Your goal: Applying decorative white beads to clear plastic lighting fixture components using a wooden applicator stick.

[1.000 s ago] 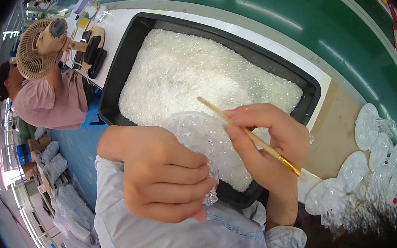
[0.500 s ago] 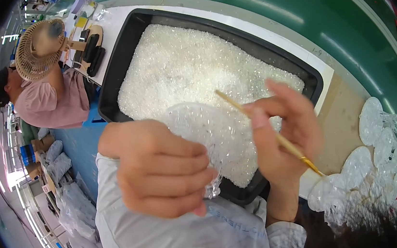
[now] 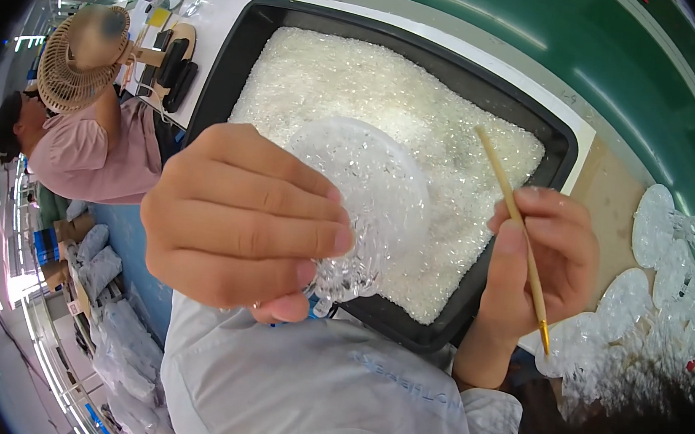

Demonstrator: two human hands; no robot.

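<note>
Fingers of the left hand (image 3: 237, 218) wrap tight around a clear round disc (image 3: 371, 194) studded with tiny transparent beads, thumb tucked under its lower edge, knuckles facing up. That disc sits right at the fingertips, tilted up toward the face, its free half sticking out to the right of the hand and hanging over the black tray (image 3: 237, 61).

Over on the other side, the right hand (image 3: 542, 254) pinches a thin wooden stick (image 3: 517, 214) between thumb and fingers, pen-style. The stick runs diagonally, upper end pointing up and left over the tray, lower end with a yellowish tip poking out below the hand. Stick and disc are apart, a strip of beads showing between them.

The tray below is filled with a heap of small clear beads (image 3: 352, 90), white and glittering. It rests on a pale sheet on a green work surface (image 3: 503, 22).

To the right, past the tray's edge, more clear round discs (image 3: 655, 275) lie overlapping in a pile.

Far left, another person in a pink top (image 3: 87, 160) sits at the same bench, beside a small tan desk fan (image 3: 76, 61).
</note>
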